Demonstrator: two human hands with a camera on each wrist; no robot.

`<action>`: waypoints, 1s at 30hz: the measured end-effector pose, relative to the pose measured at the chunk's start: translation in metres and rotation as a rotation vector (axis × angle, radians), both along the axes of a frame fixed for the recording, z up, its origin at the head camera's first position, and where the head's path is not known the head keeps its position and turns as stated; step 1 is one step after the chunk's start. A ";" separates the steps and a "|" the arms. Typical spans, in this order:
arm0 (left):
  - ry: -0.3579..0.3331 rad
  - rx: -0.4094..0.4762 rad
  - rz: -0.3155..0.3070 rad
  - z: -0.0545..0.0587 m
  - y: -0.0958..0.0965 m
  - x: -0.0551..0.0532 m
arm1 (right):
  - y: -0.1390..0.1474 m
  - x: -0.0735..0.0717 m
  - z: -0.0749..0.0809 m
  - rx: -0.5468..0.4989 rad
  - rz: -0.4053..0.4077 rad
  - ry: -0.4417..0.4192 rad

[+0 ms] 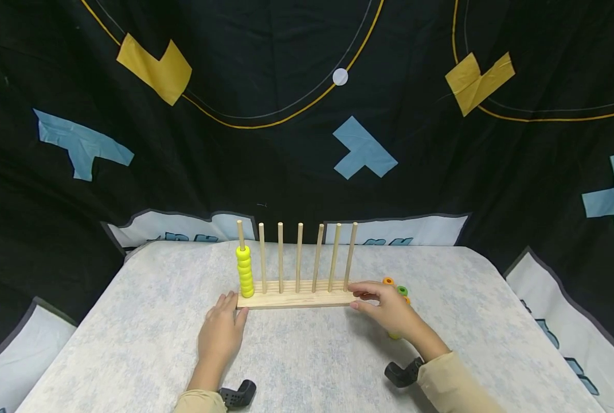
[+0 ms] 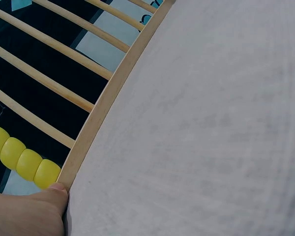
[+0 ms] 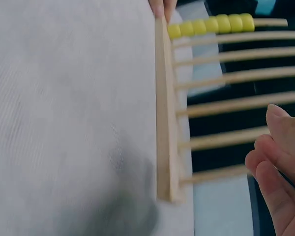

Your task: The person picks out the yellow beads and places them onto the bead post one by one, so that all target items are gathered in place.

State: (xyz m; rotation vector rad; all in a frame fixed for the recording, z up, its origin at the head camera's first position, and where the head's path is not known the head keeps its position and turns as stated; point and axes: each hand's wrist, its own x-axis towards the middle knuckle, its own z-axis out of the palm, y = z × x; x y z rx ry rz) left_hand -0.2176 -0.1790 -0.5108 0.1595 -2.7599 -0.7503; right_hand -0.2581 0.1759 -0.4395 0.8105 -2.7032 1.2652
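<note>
A wooden bead rack (image 1: 296, 299) with several upright pegs stands on the table. Yellow beads (image 1: 245, 272) are stacked on its leftmost peg; the other pegs are bare. My left hand (image 1: 220, 330) holds the rack's left end, the thumb at the front corner and the fingers along the end. In the left wrist view that thumb (image 2: 56, 189) touches the base just below the lowest bead. My right hand (image 1: 386, 307) is by the rack's right end, near the last peg, fingers loosely bent. In the right wrist view the right hand (image 3: 285, 157) shows nothing between its fingertips.
Loose beads lie behind and beside my right hand: an orange bead (image 1: 388, 281), a green bead (image 1: 402, 291) and others it partly hides. The pale table (image 1: 296, 361) ends at a black patterned cloth (image 1: 270, 172) behind the rack.
</note>
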 end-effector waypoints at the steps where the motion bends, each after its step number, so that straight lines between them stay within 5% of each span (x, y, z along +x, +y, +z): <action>1: -0.001 -0.001 0.000 0.000 0.000 0.000 | 0.006 0.000 -0.001 0.005 -0.017 0.001; 7: -0.001 0.003 -0.002 -0.002 0.000 -0.001 | 0.039 0.003 -0.015 0.022 -0.117 -0.069; 15: 0.004 0.000 -0.003 -0.003 -0.001 -0.002 | 0.067 0.013 -0.032 0.032 -0.144 -0.186; 30: 0.008 -0.002 0.005 0.000 0.000 0.000 | 0.073 0.023 -0.044 0.088 -0.164 -0.253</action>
